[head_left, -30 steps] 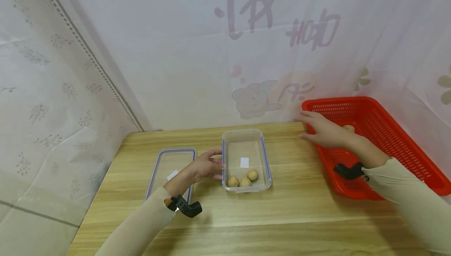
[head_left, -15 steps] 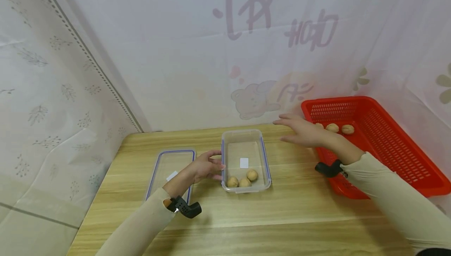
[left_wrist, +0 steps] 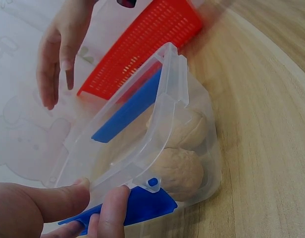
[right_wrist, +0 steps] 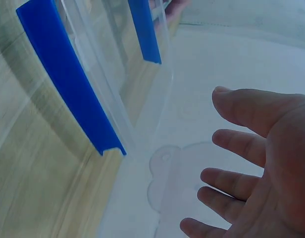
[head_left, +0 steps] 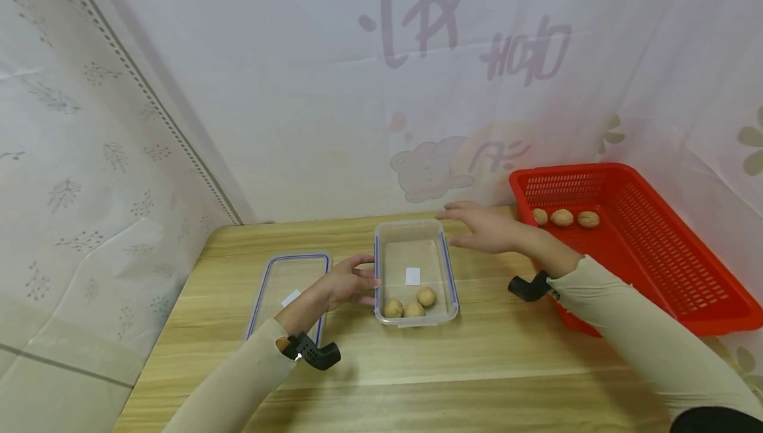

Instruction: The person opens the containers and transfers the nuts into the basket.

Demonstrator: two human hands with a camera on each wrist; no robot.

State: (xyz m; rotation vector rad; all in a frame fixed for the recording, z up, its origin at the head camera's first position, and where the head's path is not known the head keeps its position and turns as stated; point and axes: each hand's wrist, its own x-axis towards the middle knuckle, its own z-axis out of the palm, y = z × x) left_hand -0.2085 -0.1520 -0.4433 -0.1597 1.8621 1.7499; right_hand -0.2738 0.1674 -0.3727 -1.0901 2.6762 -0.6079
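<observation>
A clear plastic food container (head_left: 411, 253) with blue side clips stands at the middle of the table, lidless. Three walnuts (head_left: 414, 308) lie at its near end. My left hand (head_left: 344, 282) holds its left side; in the left wrist view the thumb is at the rim and the fingers are against the blue clip (left_wrist: 147, 206). My right hand (head_left: 484, 229) hovers by the container's far right corner, fingers extended and apart, nothing in it. The right wrist view shows its bare palm (right_wrist: 286, 178) beside the container's other blue clip (right_wrist: 63, 74).
At the right sits a red perforated basket (head_left: 673, 234) with three visible walnuts (head_left: 562, 218) near its far left side. The clear lid (head_left: 292, 269) with a blue seal lies flat left of the container, partly under my left arm. A printed curtain (head_left: 334, 122) hangs behind the table.
My right hand has moved left, from over the basket to the container's far right corner, uncovering the walnuts in the basket. The left hand and container have stayed in place.
</observation>
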